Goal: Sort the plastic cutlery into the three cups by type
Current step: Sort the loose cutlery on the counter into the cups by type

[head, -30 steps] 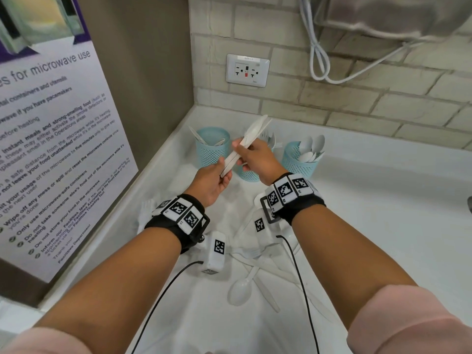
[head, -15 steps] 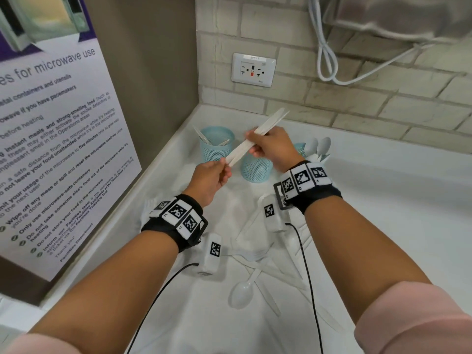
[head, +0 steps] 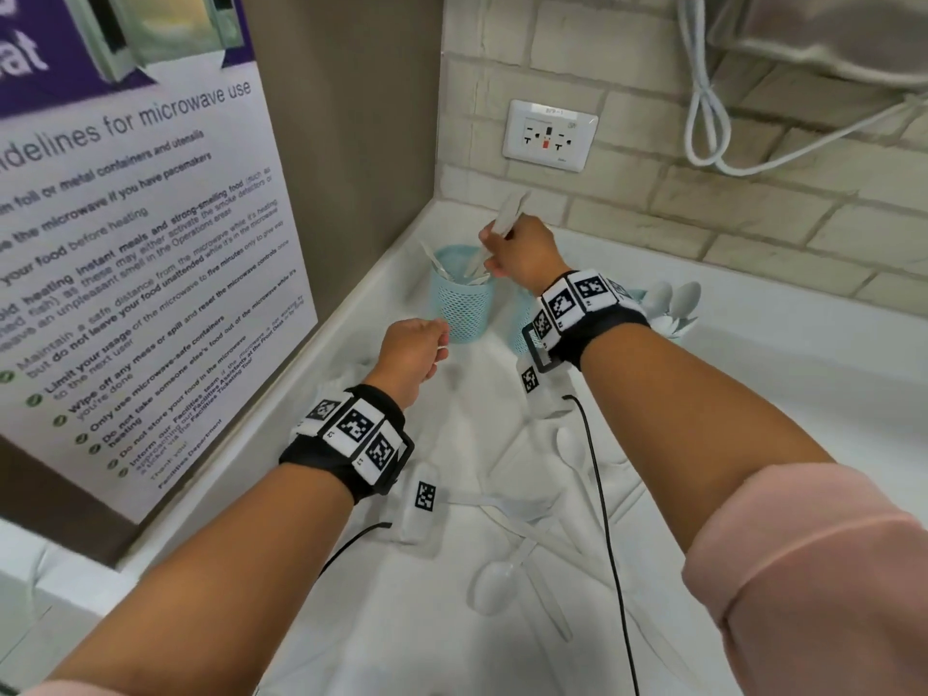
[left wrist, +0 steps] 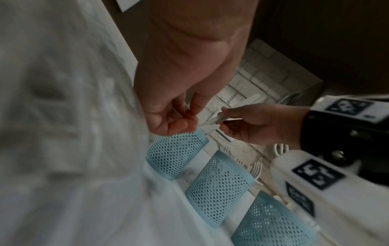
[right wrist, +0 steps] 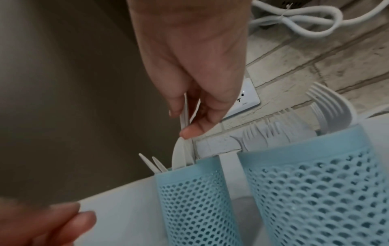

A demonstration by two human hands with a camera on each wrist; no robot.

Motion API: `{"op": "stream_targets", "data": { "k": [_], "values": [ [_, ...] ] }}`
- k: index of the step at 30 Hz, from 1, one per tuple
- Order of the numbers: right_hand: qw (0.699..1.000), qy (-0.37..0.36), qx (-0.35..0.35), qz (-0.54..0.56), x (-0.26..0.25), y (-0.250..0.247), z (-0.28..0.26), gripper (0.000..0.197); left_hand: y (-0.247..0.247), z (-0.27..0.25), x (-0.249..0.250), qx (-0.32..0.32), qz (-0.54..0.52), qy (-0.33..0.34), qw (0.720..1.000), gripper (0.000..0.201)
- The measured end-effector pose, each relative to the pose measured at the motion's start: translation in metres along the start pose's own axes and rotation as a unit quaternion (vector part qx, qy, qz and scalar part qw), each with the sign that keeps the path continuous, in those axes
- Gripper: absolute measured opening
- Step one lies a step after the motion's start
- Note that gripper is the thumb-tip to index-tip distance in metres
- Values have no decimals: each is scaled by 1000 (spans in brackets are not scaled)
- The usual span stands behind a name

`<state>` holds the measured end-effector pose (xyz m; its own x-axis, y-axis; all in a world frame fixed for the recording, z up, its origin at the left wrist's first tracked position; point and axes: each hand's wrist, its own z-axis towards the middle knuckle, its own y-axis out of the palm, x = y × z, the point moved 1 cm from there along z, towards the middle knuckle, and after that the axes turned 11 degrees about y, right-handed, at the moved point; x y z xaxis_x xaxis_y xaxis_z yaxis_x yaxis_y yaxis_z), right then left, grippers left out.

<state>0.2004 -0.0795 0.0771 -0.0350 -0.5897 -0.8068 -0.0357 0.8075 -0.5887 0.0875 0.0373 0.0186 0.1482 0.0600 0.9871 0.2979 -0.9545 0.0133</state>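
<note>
The white counter (head: 753,394) runs into a back-left corner against a brick wall, and along that back edge stand three blue mesh cups. The left cup (head: 462,308), nearest the corner, holds knives; the middle cup (right wrist: 315,191) bristles with forks (right wrist: 328,106); the right cup (left wrist: 271,223) shows spoon bowls (head: 673,298) above its rim. Over the left cup is the right hand (head: 525,256), its grip pinched tight on a small bunch of white plastic knives (head: 507,213), blades dipping into the cup's mouth, handles poking up past the knuckles. The left hand (head: 409,356) hangs just in front of that cup, fingers loosely curled, its grip holding nothing. Toward the counter's front edge lies a loose scatter of white cutlery, a spoon (head: 494,582) plain among crossed handles.
</note>
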Motion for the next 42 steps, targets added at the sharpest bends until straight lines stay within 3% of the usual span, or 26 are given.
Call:
{"op": "stream_targets", "data": {
  "k": [2,4,6,8,10,13,15,16,18,20,23,24,30,36,41,42],
  "values": [
    [999,11,-20,-24,0,0,2,25,2,-4,-2,-37,50,5,998,17],
    [999,28,-36,29,0,-8,-1,36,6,-10,-3,-87,126,22,988,11],
    [996,22,-50,65,3,-20,-6,48,13,-17,-5,-149,212,58,964,10],
    [996,15,-60,66,6,-34,-11,48,22,-25,-8,-227,293,90,925,13],
    [996,19,-50,69,8,-47,-18,37,30,-34,-11,-310,387,103,862,30],
    [999,23,-31,30,18,-67,-32,11,32,-47,-16,-419,520,73,741,71],
    [990,51,-113,-74,31,-82,-49,6,30,-53,-20,-461,587,62,663,93],
    [970,74,-173,-153,39,-87,-59,8,29,-56,-23,-471,610,62,634,102],
    [895,130,-275,-326,57,-91,-74,20,27,-60,-27,-482,639,70,595,112],
    [833,170,-289,-439,91,-91,-81,33,27,-64,-32,-482,656,79,576,112],
    [773,144,-185,-590,150,-91,-91,50,27,-67,-38,-464,658,104,584,105],
    [766,133,-161,-609,162,-93,-97,52,27,-67,-39,-462,652,105,592,103],
    [870,153,-170,-437,179,-91,-121,35,31,-58,-40,-454,596,113,652,75],
    [898,83,-89,-422,190,-90,-132,11,36,-53,-42,-431,580,143,677,43],
    [917,49,-93,-385,196,-91,-135,21,37,-49,-36,-412,557,127,710,11],
    [915,45,-92,-389,196,-90,-136,21,38,-48,-34,-403,554,122,718,14]
  ]
}}
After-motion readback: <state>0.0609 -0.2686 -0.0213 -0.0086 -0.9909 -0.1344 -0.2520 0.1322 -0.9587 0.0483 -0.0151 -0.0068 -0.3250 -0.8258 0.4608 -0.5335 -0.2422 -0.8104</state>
